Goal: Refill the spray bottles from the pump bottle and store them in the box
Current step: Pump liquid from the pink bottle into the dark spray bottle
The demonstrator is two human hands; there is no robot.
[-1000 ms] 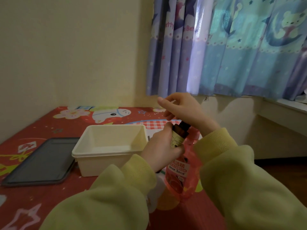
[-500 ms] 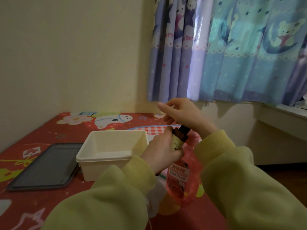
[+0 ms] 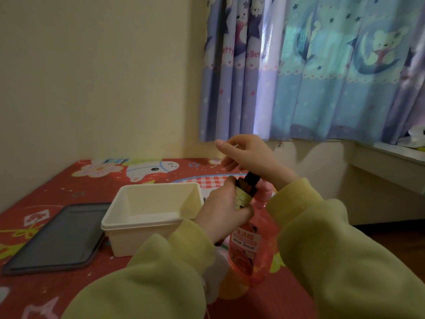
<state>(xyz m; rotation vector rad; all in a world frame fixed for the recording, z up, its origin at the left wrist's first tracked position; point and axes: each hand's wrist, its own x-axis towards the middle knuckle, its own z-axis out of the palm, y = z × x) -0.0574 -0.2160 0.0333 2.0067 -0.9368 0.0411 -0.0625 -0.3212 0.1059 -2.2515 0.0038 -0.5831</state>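
Note:
My left hand (image 3: 220,210) grips a small dark brown spray bottle (image 3: 244,195) with a cream label, tilted a little to the right above the table. My right hand (image 3: 250,155) sits over its dark top, fingers loosely curled around the cap, so the nozzle is hidden. Directly behind and below stands the pink translucent pump bottle (image 3: 251,252), upright on the table, its pump head mostly covered by my hands. The cream plastic box (image 3: 147,223) stands open and holds nothing, just left of my left hand.
A dark grey tablet (image 3: 57,238) lies flat left of the box on the red cartoon table mat (image 3: 69,187). Something white (image 3: 216,277) lies partly hidden under my left sleeve. Walls and a curtain (image 3: 322,77) close the far side; a ledge (image 3: 391,162) juts out at right.
Both hands keep nearly the same grip on the spray bottle and its top. Only my view has shifted slightly, so everything sits a little lower in the frame.

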